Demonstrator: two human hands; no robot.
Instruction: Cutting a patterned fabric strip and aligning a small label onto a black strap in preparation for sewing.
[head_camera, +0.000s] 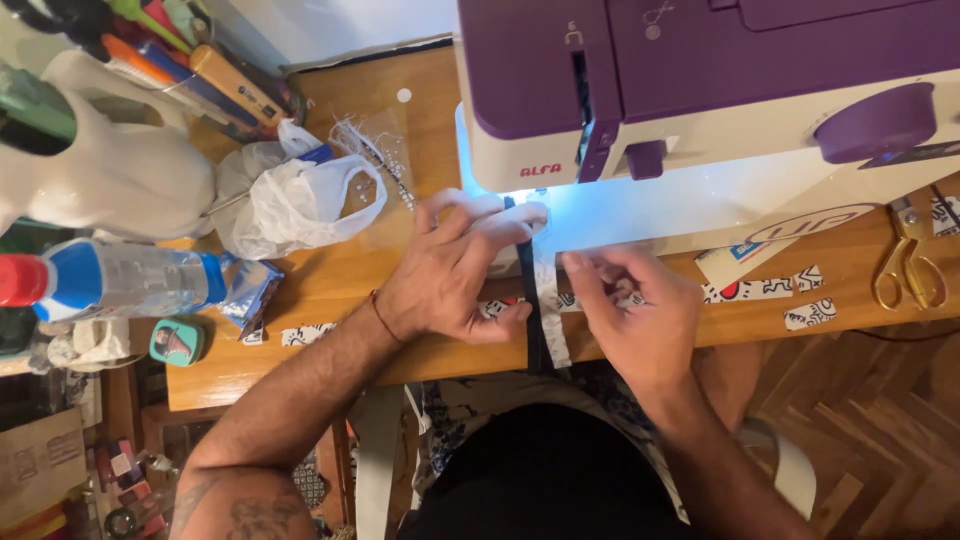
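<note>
A dark strap (531, 300) runs from under the sewing machine (700, 90) straight back over the near edge of the table (330, 285), with a white strip (552, 320) lying along its right side. The left hand (455, 270) lies flat over the strap just in front of the machine, fingers stretched toward the lit spot under the machine head and the thumb pressing near the strap; it is open and spread, pinning rather than gripping. The right hand (630, 305) sits just to the right of the strap, fingers curled in with the tips pinched together on the edge of the white strip; how firm the pinch is cannot be told.

Small printed scraps (765, 290) lie on the table in front of the machine, to the right of the right hand, and one more scrap (305, 334) lies left of the left wrist. Gold scissors (908, 262) rest at the machine's right end. Left of the machine sit a crumpled white plastic bag (300, 200), a water bottle (120, 280) on its side, a small teal tin (177, 341) and a white jug (110, 170) full of tools.
</note>
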